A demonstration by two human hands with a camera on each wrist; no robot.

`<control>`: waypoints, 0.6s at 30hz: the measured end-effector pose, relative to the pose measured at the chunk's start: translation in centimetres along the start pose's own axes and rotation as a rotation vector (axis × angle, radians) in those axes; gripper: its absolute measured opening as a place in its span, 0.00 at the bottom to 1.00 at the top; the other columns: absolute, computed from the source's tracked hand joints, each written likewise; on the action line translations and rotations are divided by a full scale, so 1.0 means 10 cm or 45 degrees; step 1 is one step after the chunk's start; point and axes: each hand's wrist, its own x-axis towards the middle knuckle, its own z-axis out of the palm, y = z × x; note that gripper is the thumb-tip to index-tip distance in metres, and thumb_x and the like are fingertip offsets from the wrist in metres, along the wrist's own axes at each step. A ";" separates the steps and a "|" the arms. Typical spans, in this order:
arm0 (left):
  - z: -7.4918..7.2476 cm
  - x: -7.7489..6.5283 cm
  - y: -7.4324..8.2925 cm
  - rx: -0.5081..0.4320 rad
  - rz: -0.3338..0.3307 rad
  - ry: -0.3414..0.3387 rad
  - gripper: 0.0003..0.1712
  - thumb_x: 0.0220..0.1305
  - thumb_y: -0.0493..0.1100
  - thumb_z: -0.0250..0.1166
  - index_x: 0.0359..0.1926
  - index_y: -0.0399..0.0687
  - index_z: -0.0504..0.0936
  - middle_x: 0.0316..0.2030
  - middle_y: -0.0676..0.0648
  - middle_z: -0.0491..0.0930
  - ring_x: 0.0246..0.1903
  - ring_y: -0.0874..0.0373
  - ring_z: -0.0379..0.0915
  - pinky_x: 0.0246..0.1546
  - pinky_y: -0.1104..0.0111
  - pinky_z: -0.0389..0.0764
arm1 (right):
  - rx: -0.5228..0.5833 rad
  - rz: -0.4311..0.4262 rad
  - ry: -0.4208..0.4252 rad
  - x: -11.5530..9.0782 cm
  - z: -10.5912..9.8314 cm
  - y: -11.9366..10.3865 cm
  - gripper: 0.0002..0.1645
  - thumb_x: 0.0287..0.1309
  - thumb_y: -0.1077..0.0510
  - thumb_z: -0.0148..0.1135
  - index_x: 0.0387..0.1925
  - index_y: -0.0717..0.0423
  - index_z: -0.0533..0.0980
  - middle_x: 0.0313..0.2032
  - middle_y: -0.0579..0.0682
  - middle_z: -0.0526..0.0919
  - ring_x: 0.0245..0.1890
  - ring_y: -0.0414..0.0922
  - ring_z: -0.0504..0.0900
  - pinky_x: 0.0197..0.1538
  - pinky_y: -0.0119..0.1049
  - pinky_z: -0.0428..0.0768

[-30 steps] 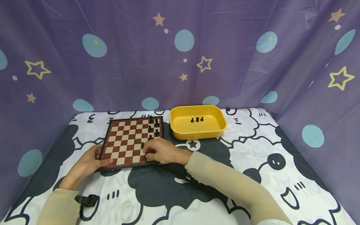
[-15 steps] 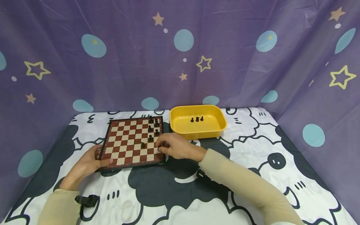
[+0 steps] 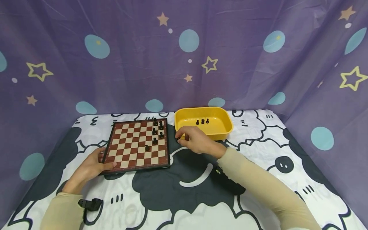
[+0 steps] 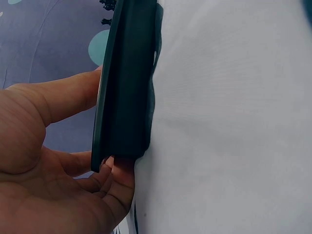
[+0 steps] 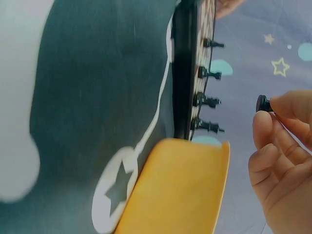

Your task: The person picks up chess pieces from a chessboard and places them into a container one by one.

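My left hand grips the near left corner of a red-and-cream chessboard, its thumb over the top edge. In the left wrist view, fingers wrap under the board's dark side. Between thumb and fingertips my right hand pinches a small black chess piece, base showing; its kind is hidden. This hand is off the board, in front of the yellow tray's left end. Several black chess pieces stand along the board's right side, and one black piece sits further in.
The yellow tray stands to the right of the board, with three black pieces inside. A sheep-patterned cloth covers the table. Behind rises a purple curtain with stars and dots.
My right hand has lifted a black piece from the board's near right part and carried it right and away from me, toward the tray. The left hand keeps its grip on the board.
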 end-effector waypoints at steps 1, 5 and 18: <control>0.00 0.00 0.00 0.001 0.002 0.002 0.57 0.56 0.47 0.71 0.68 0.20 0.43 0.49 0.26 0.68 0.46 0.39 0.70 0.41 0.55 0.72 | -0.003 0.002 0.011 0.00 -0.02 0.02 0.10 0.60 0.58 0.64 0.43 0.52 0.80 0.37 0.40 0.80 0.29 0.37 0.75 0.33 0.31 0.75; 0.00 0.01 0.00 -0.002 -0.004 0.004 0.58 0.56 0.47 0.71 0.68 0.21 0.43 0.50 0.26 0.67 0.47 0.38 0.70 0.42 0.55 0.72 | -0.010 0.005 0.032 0.01 -0.11 0.09 0.10 0.59 0.59 0.64 0.43 0.54 0.80 0.38 0.42 0.81 0.29 0.40 0.76 0.35 0.32 0.75; -0.01 -0.03 0.02 -0.017 -0.007 0.007 0.57 0.56 0.46 0.71 0.68 0.21 0.43 0.50 0.25 0.68 0.47 0.38 0.70 0.42 0.55 0.72 | 0.042 0.186 0.041 0.13 -0.25 0.47 0.10 0.59 0.60 0.63 0.43 0.57 0.81 0.37 0.43 0.82 0.29 0.44 0.77 0.34 0.34 0.77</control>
